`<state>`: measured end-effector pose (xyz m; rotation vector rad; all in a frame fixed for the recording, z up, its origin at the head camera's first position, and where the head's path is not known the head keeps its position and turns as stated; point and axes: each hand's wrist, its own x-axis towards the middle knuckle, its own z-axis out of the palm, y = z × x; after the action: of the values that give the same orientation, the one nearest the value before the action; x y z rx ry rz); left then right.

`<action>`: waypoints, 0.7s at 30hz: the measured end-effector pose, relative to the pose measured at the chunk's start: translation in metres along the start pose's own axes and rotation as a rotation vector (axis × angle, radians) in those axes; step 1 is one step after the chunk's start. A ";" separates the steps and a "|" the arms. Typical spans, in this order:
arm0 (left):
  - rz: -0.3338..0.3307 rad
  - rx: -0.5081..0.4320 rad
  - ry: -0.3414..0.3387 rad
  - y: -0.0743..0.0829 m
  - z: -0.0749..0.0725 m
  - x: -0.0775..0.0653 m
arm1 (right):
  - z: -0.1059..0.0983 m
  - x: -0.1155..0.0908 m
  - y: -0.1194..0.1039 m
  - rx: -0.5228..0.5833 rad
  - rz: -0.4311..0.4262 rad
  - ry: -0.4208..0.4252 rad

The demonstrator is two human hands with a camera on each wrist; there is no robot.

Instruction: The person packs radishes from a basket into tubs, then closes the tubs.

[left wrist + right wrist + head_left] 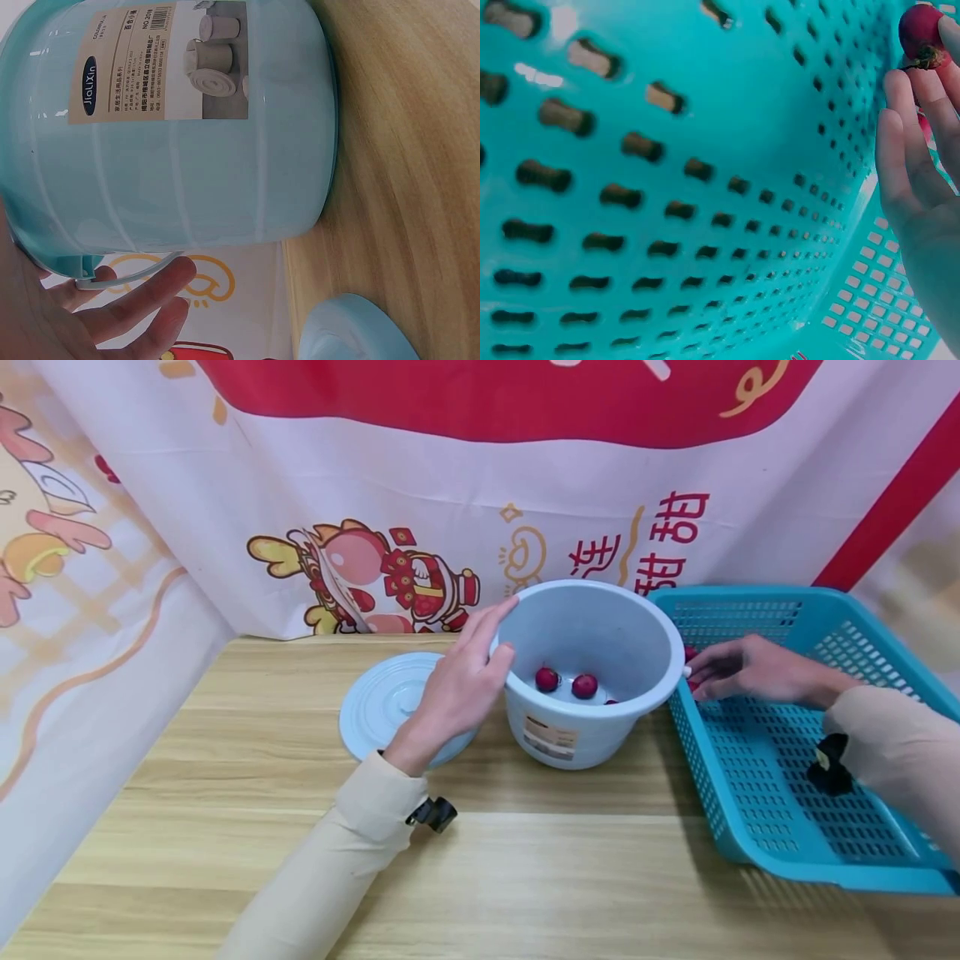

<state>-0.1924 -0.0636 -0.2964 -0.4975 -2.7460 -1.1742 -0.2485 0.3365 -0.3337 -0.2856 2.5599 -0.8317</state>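
A light blue plastic bucket (592,714) stands upright, with red radishes (584,686) on its bottom, one partly hidden by the near rim. My left hand (465,672) grips the bucket's left rim; in the left wrist view its fingers spread beside the thin wire handle (135,277). My right hand (765,668) is inside the teal basket (772,864), near its left wall. Between thumb and fingers it pinches a radish (921,31) with a short brownish stem stub. Another red thing (925,126) shows partly behind those fingers.
A round light blue lid (375,702) lies on the wooden table (510,877), left of the bucket and partly under my left forearm. Behind the table hangs a printed cloth (442,485). The basket's left wall stands close beside the bucket.
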 end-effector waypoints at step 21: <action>-0.004 0.004 -0.006 0.000 0.000 0.001 | -0.036 -0.029 -0.028 0.087 0.007 0.332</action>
<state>-0.1931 -0.0633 -0.2964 -0.4963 -2.7548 -1.1701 -0.2377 0.3420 -0.2810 -0.1186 2.8141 -1.0611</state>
